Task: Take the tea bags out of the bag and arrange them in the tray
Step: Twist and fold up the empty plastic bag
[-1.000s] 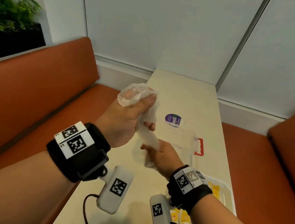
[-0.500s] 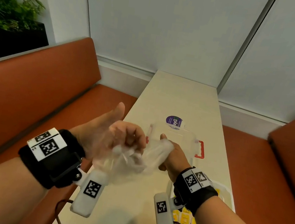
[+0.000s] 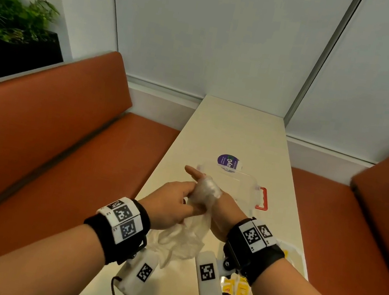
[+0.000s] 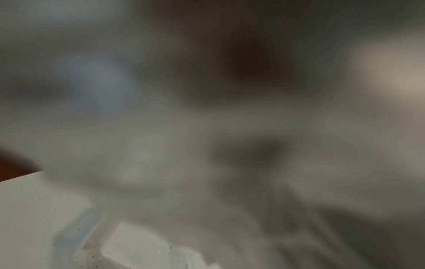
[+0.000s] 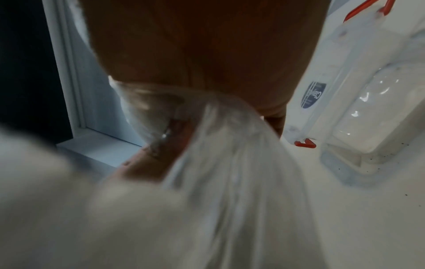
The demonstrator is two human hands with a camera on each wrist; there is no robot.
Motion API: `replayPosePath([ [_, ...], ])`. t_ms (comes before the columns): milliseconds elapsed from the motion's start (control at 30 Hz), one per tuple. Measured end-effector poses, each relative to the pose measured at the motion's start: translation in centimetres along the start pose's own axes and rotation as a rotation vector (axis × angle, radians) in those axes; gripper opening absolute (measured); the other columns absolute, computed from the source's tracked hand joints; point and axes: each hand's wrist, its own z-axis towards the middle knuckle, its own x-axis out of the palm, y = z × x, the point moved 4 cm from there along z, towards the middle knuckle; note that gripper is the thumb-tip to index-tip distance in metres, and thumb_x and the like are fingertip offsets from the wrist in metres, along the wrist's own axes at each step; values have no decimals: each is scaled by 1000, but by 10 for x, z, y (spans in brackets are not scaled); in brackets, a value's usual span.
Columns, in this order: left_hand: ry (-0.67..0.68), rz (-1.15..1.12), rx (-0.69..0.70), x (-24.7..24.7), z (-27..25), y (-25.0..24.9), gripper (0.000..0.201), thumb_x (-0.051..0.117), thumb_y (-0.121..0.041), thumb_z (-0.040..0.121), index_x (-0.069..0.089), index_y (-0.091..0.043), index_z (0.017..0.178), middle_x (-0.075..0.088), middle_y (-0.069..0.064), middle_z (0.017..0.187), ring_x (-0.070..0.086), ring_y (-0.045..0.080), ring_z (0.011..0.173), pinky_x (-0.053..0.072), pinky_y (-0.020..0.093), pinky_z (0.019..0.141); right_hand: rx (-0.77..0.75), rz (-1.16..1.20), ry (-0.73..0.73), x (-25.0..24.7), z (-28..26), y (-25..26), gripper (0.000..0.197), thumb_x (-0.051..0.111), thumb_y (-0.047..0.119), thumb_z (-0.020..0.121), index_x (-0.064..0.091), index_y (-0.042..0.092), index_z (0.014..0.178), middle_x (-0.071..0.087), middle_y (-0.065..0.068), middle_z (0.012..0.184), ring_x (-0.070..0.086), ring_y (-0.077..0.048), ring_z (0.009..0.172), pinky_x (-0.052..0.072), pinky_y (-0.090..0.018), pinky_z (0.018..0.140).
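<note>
A crumpled clear plastic bag (image 3: pixel 185 239) hangs between my two hands above the table; it looks empty. Its upper part is wound round the fingers of my right hand (image 3: pixel 220 204), with one finger sticking out straight to the left. My left hand (image 3: pixel 172 206) grips the bag just beside it, fingers curled into the film. In the right wrist view the bag (image 5: pixel 230 172) stretches down from my hand; the left wrist view is a blur. Yellow tea bags (image 3: pixel 240 293) lie in rows in the white tray (image 3: pixel 295 253) at the lower right, partly hidden by my right forearm.
A clear plastic box (image 3: pixel 234 183) with a red handle (image 3: pixel 263 198) stands just beyond my hands, a purple sticker (image 3: pixel 228 161) behind it. The narrow cream table (image 3: pixel 238 129) runs to the wall between two orange benches (image 3: pixel 32 145). A plant (image 3: pixel 9 10) is at far left.
My left hand has come down from its raised position and moved right against the right hand. The bag, first bunched on the left hand, is now wound round the right hand's fingers.
</note>
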Motion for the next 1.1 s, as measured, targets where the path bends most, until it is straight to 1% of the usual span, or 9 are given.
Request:
replayPosePath([
  [133,12,-17,-25,-2,0,4,5,60,-12,92,60,-14,88,54,-7,63,47,-2,45,38,14,48,-20,-35,-4,-3,1,-6,39,58,31,82,51,35,120,58,1,126,54,-21,118,43,-39,102],
  [200,-16,-122,-143,-13,2,13,12,57,-7,91,60,-12,80,51,-2,58,43,7,42,35,20,44,-47,-77,-60,-16,3,-15,51,64,26,77,49,40,124,55,-1,132,58,-23,112,48,-40,95],
  [267,15,-144,-244,-21,1,20,14,56,-8,89,59,-11,76,49,-1,56,41,11,44,34,22,45,-190,-366,-124,-28,-1,-12,71,69,12,79,37,47,132,42,5,144,54,-15,115,48,-27,89],
  [367,149,-36,-297,-15,0,20,16,58,-11,86,61,-11,71,53,-1,53,46,13,45,37,24,50,-518,-986,-65,-21,-5,-8,85,73,15,75,31,44,142,29,9,154,39,-13,131,35,-27,105],
  [533,182,-49,-213,-9,2,2,6,66,-21,80,66,-16,82,64,5,77,61,21,72,47,31,66,-598,-1321,-146,-9,-4,-11,57,58,17,84,48,25,140,63,1,128,54,-28,119,45,-42,96],
  [600,173,49,-169,-10,-1,1,27,74,-28,77,62,-21,100,67,2,95,63,18,86,50,29,74,-539,-1368,-178,-12,-4,-11,53,45,20,89,44,26,142,61,1,130,49,-25,127,39,-40,100],
  [867,-193,470,141,-4,-11,12,67,57,-24,92,21,-28,149,59,9,126,61,28,103,49,33,85,-157,-458,-154,-23,0,-23,34,43,32,98,73,16,94,73,0,97,65,-11,89,48,-24,79],
  [1000,-411,531,436,1,-24,4,33,53,-38,89,38,-27,117,60,6,104,62,26,68,48,28,55,-29,-19,-124,-13,0,-21,25,50,19,84,70,10,96,72,-11,97,66,-23,90,53,-35,82],
  [1100,-423,743,522,6,-25,3,42,50,-56,83,48,-20,104,58,1,93,55,13,60,43,18,47,35,151,-113,-11,-2,-19,31,37,4,86,67,12,89,68,-8,82,61,-26,82,47,-40,75],
])
